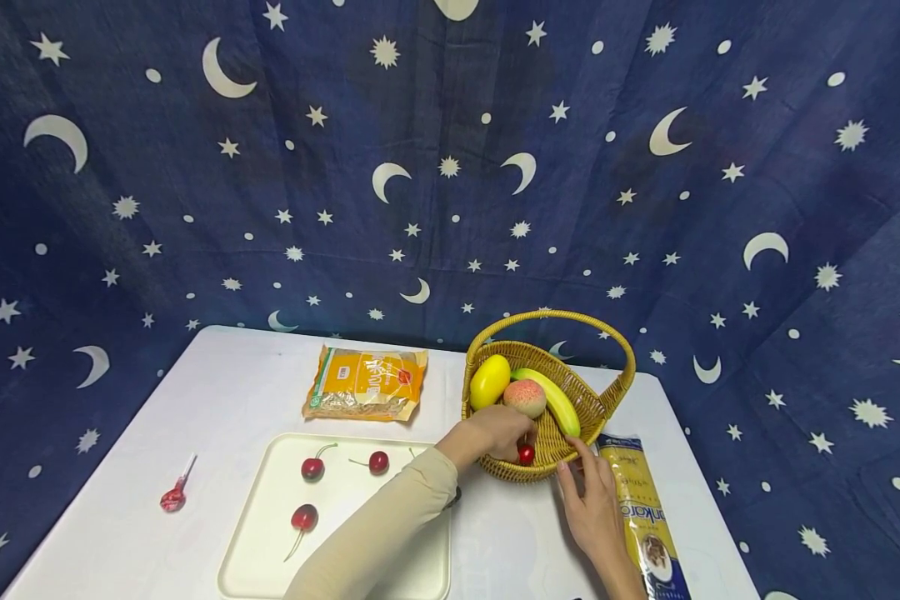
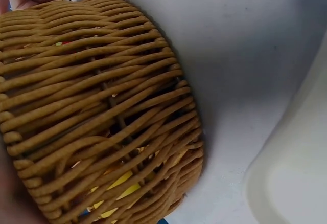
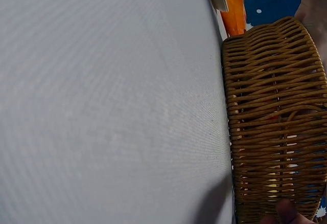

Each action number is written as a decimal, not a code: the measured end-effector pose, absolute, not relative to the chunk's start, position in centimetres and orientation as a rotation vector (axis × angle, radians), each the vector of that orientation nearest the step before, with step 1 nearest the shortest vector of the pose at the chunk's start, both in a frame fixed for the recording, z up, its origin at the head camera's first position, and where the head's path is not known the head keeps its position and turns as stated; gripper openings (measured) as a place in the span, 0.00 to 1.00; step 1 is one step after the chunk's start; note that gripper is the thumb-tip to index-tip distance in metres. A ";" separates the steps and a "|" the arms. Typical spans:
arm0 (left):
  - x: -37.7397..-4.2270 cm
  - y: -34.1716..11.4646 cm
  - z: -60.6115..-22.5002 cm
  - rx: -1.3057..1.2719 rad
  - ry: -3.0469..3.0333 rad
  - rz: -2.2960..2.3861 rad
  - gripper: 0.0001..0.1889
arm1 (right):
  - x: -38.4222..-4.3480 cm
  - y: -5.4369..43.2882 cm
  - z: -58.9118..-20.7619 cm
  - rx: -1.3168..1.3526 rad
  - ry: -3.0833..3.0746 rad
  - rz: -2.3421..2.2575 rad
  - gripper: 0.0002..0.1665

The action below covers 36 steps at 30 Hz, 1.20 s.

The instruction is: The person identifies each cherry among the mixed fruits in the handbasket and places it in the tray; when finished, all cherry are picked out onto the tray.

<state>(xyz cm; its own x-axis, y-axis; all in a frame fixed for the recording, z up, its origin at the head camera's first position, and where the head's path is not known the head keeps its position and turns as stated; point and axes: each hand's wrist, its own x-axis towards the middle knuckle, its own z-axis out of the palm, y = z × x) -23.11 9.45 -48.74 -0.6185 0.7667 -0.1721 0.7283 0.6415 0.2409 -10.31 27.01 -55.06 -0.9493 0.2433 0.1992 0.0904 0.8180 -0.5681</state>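
In the head view my left hand (image 1: 501, 431) reaches over the near rim into a wicker basket (image 1: 521, 476). Its curled fingers pinch a red cherry (image 1: 526, 455) low inside; the fingertips are partly hidden. My right hand (image 1: 594, 497) grips the basket's near right rim, its thumb outside the weave, as the right wrist view also shows at the thumb (image 3: 287, 211). Behind the cherry lie a yellow mango-like fruit (image 1: 490, 382), a peach (image 1: 525, 398) and a banana (image 1: 558, 402). Woven basket wall (image 2: 102, 101) fills much of the left wrist view.
A cream tray (image 1: 249, 533) with several cherries (image 1: 312, 469) lies left of the basket, partly under my left forearm. An orange bag of dry food (image 1: 367, 384) is behind it. A lollipop (image 1: 174, 497) lies far left; a blue and yellow packet (image 1: 645, 517) is beside my right hand.
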 end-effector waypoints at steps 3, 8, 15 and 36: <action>-23.1 9.3 -48.7 1.202 2.637 0.240 0.13 | -10.3 27.0 -55.0 -0.258 -2.742 0.840 0.29; -23.2 8.9 -48.7 1.193 2.684 0.277 0.15 | -10.4 27.0 -55.1 -0.277 -2.750 0.838 0.29; -23.3 8.4 -47.9 1.203 2.737 0.315 0.18 | -10.5 27.0 -55.2 -0.274 -2.745 0.843 0.29; -21.8 4.7 -43.2 1.280 2.761 0.524 0.19 | -10.3 27.1 -55.1 -0.294 -2.771 0.844 0.30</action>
